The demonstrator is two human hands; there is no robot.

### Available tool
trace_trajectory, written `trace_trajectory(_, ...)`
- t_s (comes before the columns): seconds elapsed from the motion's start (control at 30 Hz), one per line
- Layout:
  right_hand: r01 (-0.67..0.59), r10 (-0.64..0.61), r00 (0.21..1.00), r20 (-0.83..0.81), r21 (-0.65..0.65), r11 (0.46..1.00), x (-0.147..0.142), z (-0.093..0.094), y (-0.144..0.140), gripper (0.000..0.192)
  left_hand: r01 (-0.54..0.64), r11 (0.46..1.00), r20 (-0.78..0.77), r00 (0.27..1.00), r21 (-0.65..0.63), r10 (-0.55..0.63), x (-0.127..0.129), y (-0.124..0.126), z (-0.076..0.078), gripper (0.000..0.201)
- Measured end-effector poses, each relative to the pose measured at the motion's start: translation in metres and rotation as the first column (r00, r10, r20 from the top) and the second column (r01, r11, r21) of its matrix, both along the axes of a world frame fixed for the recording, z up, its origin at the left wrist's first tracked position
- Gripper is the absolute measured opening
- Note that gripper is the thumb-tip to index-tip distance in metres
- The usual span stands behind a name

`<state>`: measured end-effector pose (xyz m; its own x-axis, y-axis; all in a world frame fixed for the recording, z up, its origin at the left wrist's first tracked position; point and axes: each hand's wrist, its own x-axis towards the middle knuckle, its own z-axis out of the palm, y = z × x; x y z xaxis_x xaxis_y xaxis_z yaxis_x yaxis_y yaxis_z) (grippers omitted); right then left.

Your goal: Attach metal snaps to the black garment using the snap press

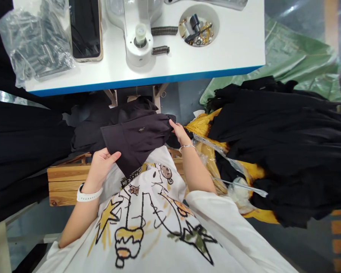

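Note:
A dark purple-black garment point(136, 138) lies across my lap, below the edge of a white worktable point(238, 49). My left hand point(100, 167), with a white watch on the wrist, pinches the garment's near left edge between thumb and fingers. My right hand point(179, 132), wearing a thin silver bracelet, grips the garment's right edge. The fabric is stretched a little between the two hands. I wear a white shirt with a cartoon print point(147, 212).
On the table stand a white machine base point(139, 38), two dark springs point(160, 50), a round recess of small metal parts point(198, 28), a phone point(85, 28) and a bag of dark parts point(36, 41). A pile of black garments point(281, 148) on yellow plastic lies to the right. A wooden bench point(64, 182) is under me.

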<state>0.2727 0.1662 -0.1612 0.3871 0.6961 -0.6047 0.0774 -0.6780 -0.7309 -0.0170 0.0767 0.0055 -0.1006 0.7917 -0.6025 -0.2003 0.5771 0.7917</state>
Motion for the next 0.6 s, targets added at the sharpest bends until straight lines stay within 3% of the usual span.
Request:
trace_trajectory(0.1, 0.111, -0.114, 0.984, -0.135, -0.026, 0.993, 0.010, 0.010, 0.003, 0.029, -0.034, 0.995, 0.106, 0.993, -0.093, 0.044, -0.009, 0.001, 0.005, 0.026)
trace_trajectory(0.2, 0.265, -0.263, 0.939, -0.221, -0.018, 0.964, 0.032, 0.044, 0.008, 0.021, 0.019, 0.994, 0.206, 0.979, -0.104, 0.003, -0.017, 0.002, 0.012, 0.025)
trace_trajectory(0.27, 0.409, -0.383, 0.875, -0.296, 0.029, 0.912, 0.049, 0.072, 0.011, 0.015, 0.072, 0.994, 0.255, 0.966, -0.082, -0.049, -0.018, 0.001, 0.017, 0.027)
trace_trajectory(0.43, 0.561, -0.415, 0.792, -0.447, 0.267, 0.784, 0.073, 0.132, 0.008, 0.015, 0.114, 0.993, 0.223, 0.969, -0.020, -0.106, -0.014, 0.002, 0.027, 0.020)
trace_trajectory(0.53, 0.550, -0.319, 0.799, -0.510, 0.406, 0.729, 0.078, 0.155, 0.001, 0.027, 0.137, 0.991, 0.203, 0.970, 0.001, -0.135, -0.009, 0.002, 0.029, 0.017)
trace_trajectory(0.6, 0.518, -0.277, 0.823, -0.496, 0.457, 0.723, 0.079, 0.170, -0.002, 0.034, 0.154, 0.988, 0.197, 0.969, -0.004, -0.150, -0.006, 0.003, 0.029, 0.018)
